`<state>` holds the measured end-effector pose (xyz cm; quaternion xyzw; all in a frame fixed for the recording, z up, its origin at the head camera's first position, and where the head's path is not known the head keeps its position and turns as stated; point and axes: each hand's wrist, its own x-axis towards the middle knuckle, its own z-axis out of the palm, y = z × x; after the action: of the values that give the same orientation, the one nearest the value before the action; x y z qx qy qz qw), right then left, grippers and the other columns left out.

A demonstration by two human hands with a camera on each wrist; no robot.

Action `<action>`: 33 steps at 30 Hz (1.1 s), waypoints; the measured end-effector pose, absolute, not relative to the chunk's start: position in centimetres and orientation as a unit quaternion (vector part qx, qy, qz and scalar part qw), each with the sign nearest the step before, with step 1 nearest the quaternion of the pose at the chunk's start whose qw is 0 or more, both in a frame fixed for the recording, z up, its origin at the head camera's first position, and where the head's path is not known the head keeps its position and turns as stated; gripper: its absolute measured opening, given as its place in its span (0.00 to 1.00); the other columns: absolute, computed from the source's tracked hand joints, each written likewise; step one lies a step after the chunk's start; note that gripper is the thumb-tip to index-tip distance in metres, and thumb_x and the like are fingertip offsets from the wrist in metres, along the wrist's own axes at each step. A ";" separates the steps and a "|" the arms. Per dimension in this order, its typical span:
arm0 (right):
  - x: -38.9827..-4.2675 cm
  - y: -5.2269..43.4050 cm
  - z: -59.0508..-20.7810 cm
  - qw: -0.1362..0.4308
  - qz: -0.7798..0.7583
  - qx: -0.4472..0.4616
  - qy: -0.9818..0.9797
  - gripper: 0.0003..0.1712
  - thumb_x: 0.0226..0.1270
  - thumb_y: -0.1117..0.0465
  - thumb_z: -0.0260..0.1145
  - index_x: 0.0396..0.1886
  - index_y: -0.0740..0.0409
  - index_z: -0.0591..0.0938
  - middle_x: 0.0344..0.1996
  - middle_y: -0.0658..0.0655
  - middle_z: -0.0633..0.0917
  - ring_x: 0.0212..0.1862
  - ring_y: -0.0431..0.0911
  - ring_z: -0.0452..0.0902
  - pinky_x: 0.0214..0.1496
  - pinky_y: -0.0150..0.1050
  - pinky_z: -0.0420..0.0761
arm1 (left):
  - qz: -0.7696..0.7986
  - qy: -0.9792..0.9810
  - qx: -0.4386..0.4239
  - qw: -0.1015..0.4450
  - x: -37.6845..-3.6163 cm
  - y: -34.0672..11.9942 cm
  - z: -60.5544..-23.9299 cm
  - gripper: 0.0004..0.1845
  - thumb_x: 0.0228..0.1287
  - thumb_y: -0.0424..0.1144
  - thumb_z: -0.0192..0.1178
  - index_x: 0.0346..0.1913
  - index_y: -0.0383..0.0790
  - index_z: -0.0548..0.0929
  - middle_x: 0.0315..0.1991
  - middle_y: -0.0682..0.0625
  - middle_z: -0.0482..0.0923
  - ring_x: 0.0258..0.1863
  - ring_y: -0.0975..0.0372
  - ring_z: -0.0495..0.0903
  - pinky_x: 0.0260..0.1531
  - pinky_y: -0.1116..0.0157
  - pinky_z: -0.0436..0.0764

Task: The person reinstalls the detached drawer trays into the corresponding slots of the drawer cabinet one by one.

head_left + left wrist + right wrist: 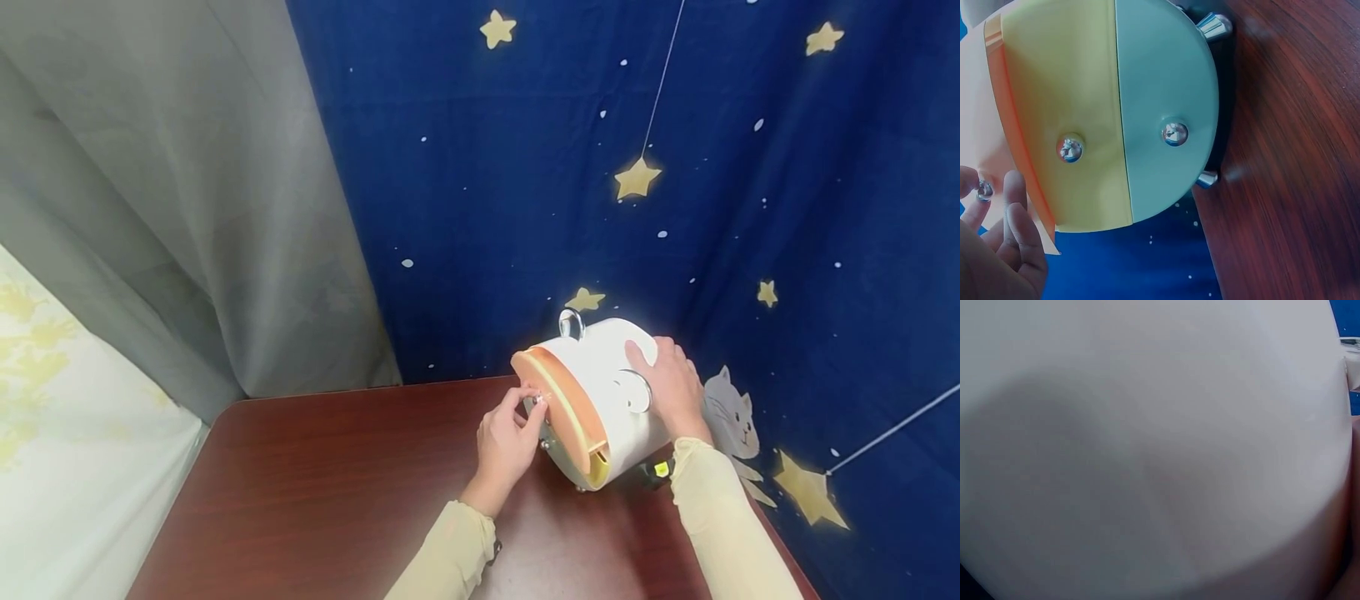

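A rounded white drawer box [626, 417] stands toward the table's right side. Its top drawer, orange [555, 400], juts out from the body. With thumb and fingers, my left hand [501, 442] pinches the small silver knob [985, 190] on that drawer's front. Below the orange one are a yellow drawer [1054, 75] and a green drawer [1166, 75], each with a round silver knob, both flush in the left wrist view. My right hand [671, 387] grips the back of the box, thumb over its upper edge. White casing fills most of the right wrist view.
Silver loops stick up from the box's top [572, 323] and side [637, 390]. Metal feet [1208, 179] support it on the reddish-brown table [337, 492]. A small dark thing with a yellow-green patch [661, 469] sits beside it. A blue star-patterned curtain [487, 208] hangs close behind.
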<state>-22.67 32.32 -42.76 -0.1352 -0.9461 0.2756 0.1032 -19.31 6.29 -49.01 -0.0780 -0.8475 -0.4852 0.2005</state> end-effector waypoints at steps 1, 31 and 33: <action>-22.6 32.4 -42.8 0.103 0.276 -0.135 -0.946 0.57 0.70 0.20 0.38 0.76 0.62 0.61 0.69 0.72 0.69 0.65 0.68 0.66 0.66 0.70 0.67 | -0.486 -0.848 -0.077 0.199 -19.3 6.4 -49.0 0.11 0.67 0.55 0.65 0.50 0.62 0.85 0.23 0.57 0.85 0.19 0.74 0.74 0.23 0.73 0.71; -22.6 32.3 -42.7 0.104 0.281 -0.129 -0.945 0.55 0.71 0.22 0.40 0.76 0.63 0.61 0.68 0.72 0.70 0.64 0.68 0.66 0.64 0.69 0.67 | -0.486 -0.853 -0.079 0.173 -20.1 8.6 -48.6 0.10 0.68 0.56 0.64 0.49 0.64 0.85 0.56 0.63 0.86 0.14 0.75 0.68 0.23 0.72 0.67; -22.4 32.3 -42.7 0.105 0.282 -0.131 -0.945 0.55 0.71 0.22 0.40 0.76 0.63 0.62 0.68 0.71 0.70 0.64 0.68 0.66 0.65 0.69 0.67 | -0.486 -0.853 -0.080 0.173 -20.1 8.7 -48.6 0.10 0.68 0.56 0.64 0.49 0.64 0.85 0.57 0.63 0.86 0.14 0.75 0.68 0.23 0.72 0.67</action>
<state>-22.44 32.30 -42.68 -0.1307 -0.9446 0.2820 0.1053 -20.12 8.69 -48.61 -0.0799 -0.8527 -0.4863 0.1734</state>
